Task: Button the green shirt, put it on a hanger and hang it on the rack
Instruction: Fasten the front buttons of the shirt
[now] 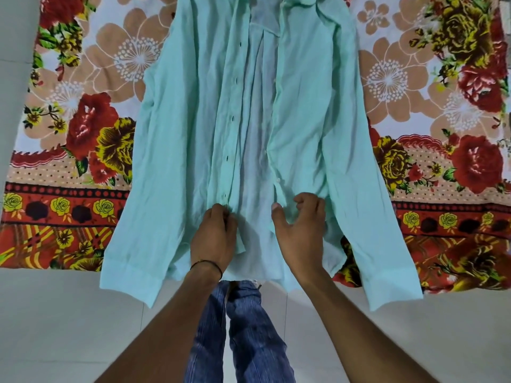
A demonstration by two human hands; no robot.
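On the floral sheet point(83, 128), spread over a pale floor point(55, 313): green shirt point(190, 134), lying unbuttoned, hem nearest, sleeves down either side. At the hem, left hand point(214, 236) pinching the buttonhole edge with curled fingers; right hand point(301, 233) just beside, fingers curled into the button-side panel, thumb out. Both fronts apart, paler inner cloth showing between.

We are viewing the green shirt point(179, 120) lying open, fronts apart, on a floral sheet point(83, 106), collar farthest away. Our left hand point(214, 233) is pinching the buttonhole edge near the hem; our right hand point(300, 230) is gripping the opposite front edge. Below, blue trousers point(249, 327) are showing.
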